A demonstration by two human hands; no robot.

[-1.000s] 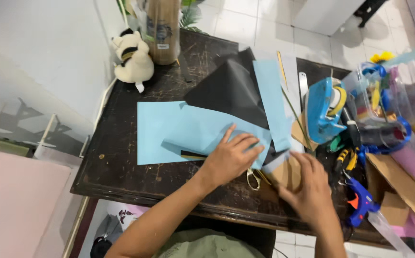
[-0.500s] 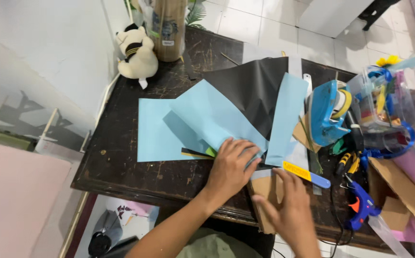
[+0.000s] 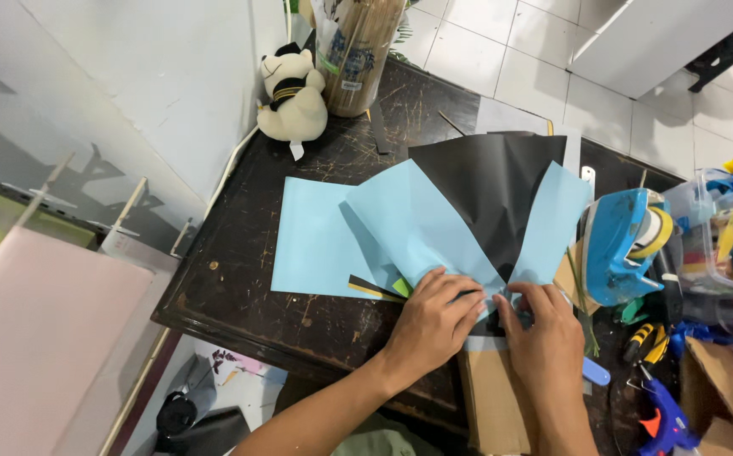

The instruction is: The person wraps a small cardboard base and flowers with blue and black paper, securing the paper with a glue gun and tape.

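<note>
Several light blue paper sheets (image 3: 400,224) and a black sheet (image 3: 489,181) fan out over a dark wooden table (image 3: 240,287), meeting near its front edge. My left hand (image 3: 434,325) presses down where the sheets meet, fingers bent over the blue paper. Beside it, my right hand (image 3: 543,338) pinches the same gathered corner, which hides what is under the fingers. Thin black and green strips (image 3: 375,289) stick out just left of my left hand. A piece of brown cardboard (image 3: 493,405) lies under both wrists.
A stuffed panda toy (image 3: 292,93) and a bundle of wooden sticks in a wrapper (image 3: 358,51) stand at the back. On the right sit a blue tape dispenser (image 3: 624,245), a clear box of craft supplies (image 3: 716,245), a glue gun (image 3: 666,422) and a cardboard box (image 3: 721,397).
The blue and black sheets have been lifted and fanned upward. My right hand has moved up from the cardboard to the gathered corner beside my left hand.
</note>
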